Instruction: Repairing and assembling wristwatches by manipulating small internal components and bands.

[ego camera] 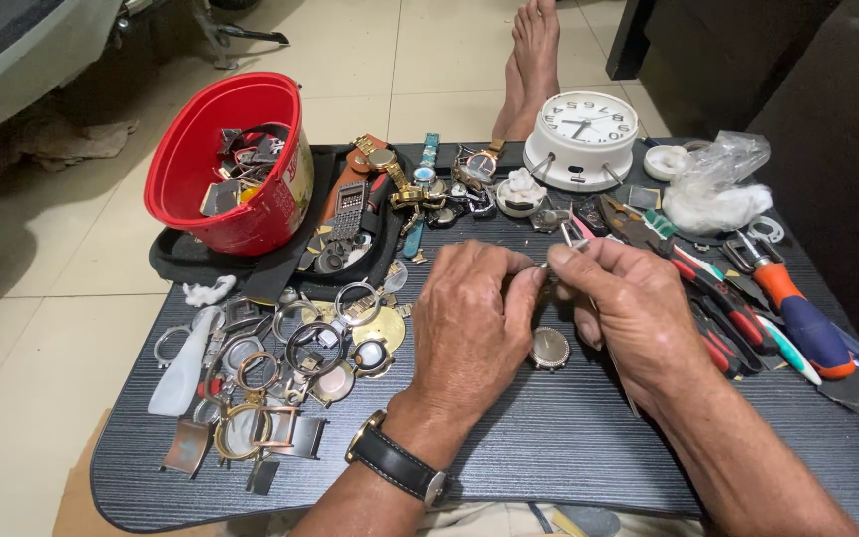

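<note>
Left hand [469, 318] meets right hand [628, 308] mid-table [569, 447]

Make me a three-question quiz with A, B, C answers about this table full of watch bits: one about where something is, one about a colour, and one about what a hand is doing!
1. Where does the white clock stand?
A. at the far edge of the table
B. inside the bucket
C. on the floor

2. What colour is the bucket?
A. blue
B. red
C. green

3. What is the right hand doing?
A. lying flat and empty
B. pinching a thin metal tool
C. gripping the orange-handled screwdriver

Answers: 1 A, the clock sits at the table's far side near the feet. 2 B, its walls are bright red. 3 B, thumb and fingertips close on the tool, meeting the left hand.
</note>
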